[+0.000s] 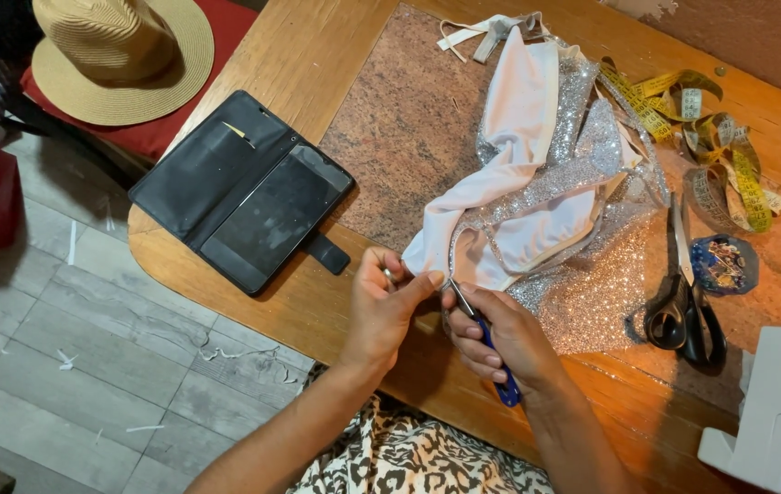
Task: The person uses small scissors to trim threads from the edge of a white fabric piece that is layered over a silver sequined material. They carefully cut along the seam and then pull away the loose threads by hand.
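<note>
My left hand [383,306] pinches the near edge of a white garment [520,137] trimmed with silver sequins, which lies on the wooden table [299,55]. My right hand [503,337] grips a small tool with a blue handle [500,380] and a thin metal tip, the tip set against the fabric edge between my two hands. Both hands hover just over the table's near edge.
An open black wallet case with a phone [244,190] lies to the left. Black-handled scissors [683,306], a yellow tape measure [724,155] and a small blue dish of pins [724,263] sit to the right. A white machine [779,416] stands at the near right. A straw hat [120,55] rests on a red seat.
</note>
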